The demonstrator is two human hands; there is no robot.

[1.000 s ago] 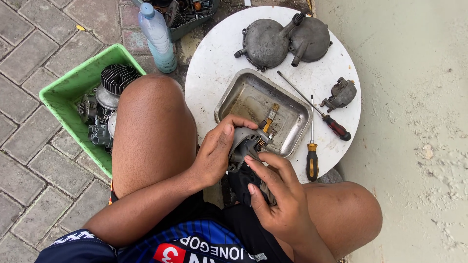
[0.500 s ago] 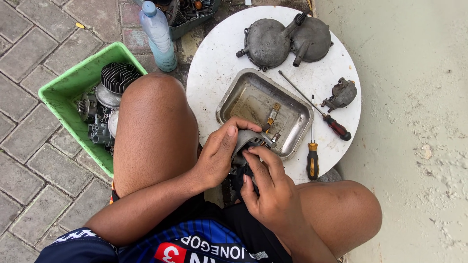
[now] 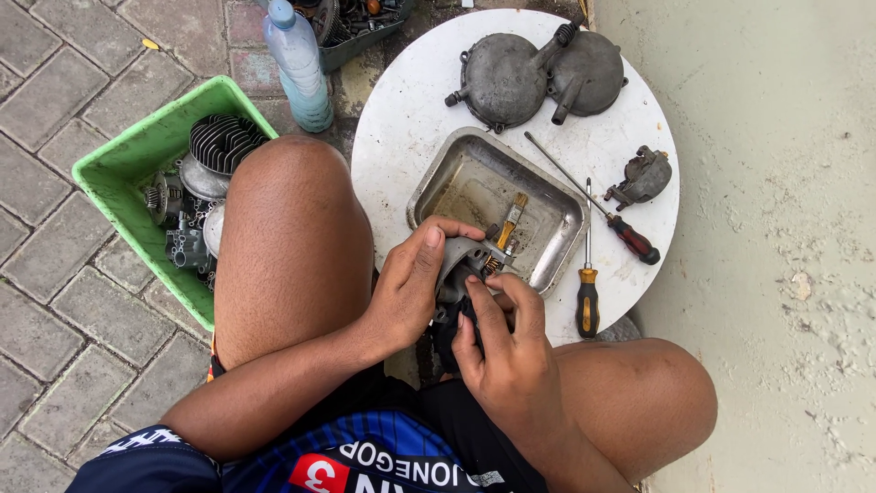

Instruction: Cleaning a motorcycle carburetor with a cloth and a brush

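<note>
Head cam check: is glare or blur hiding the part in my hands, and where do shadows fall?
Head view: even daylight, sharp, no motion blur; the grey metal part is mostly hidden by the left hand and right hand; soft shadow inside the steel tray; no harsh glare on the white round table.

1. Bright, even daylight fills the scene, with no hard glare.
2. Shadows are soft and short; the darkest lies under the hands, between the knees.
3. The round white table [image 3: 401,137] reads bright but not blown out.
4. Focus is sharp throughout; the corners perhaps bend slightly.
</note>
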